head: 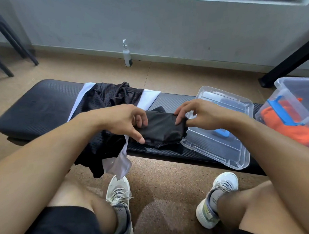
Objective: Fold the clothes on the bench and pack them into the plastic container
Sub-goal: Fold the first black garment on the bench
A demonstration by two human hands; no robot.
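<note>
- 2 hands work over the bench, and going by how things lie, the step in hand is the last fold or squaring-up of 1 small garment before it is packed.
- Furthest left of the clothes, a black mesh garment with white panels lies crumpled across the bench, its lower part hanging over the front edge; it looks unfolded, so I judge it is waiting its turn.
- The left hand hovers low over the left end of the folded black cloth, fingers bent and touching it, the thumb stretched along its near edge; whether it truly grips is hard to tell.
- The cloth is a compact dark bundle, smooth on top, with a mesh edge showing underneath at the front; it sits on the bench, its right end against the clear lid.
- The right hand pinches the right end of the cloth between thumb and fingers.
- Next, I think, the bundle needs a firm hold at both ends so it stays folded while carried right.
- The plastic container stands at the far right, open, with orange fabric already inside.
</note>
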